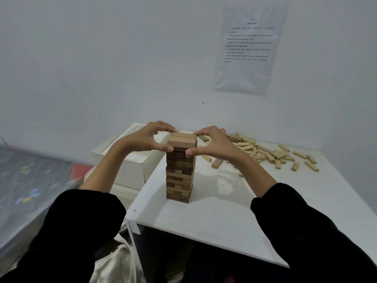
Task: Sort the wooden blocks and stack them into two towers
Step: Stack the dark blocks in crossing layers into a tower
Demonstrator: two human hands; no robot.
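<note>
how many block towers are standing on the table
1: the tower stands near the table's left edge, left hand and right hand pinching its top layer. None seems hidden.

Tower (pixel 179 170) stands center frame on table (pixel 224 217), nr its left edge. Loose blocks (pixel 271 155) lie right of it, twd table's back. Box (pixel 130 158) left of table. Sheet (pixel 248 50) on wall, upper right. Left hand (pixel 146 137) & right hand (pixel 212 142) pinch tower top, one each side.

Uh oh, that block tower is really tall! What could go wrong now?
Both the left hand and right hand pinch the top layer of the tower; a sideways nudge could topple it. Some rows lower down look uneven, so it may wobble. It stands toward the left edge of the table, so falling blocks might drop off.
</note>
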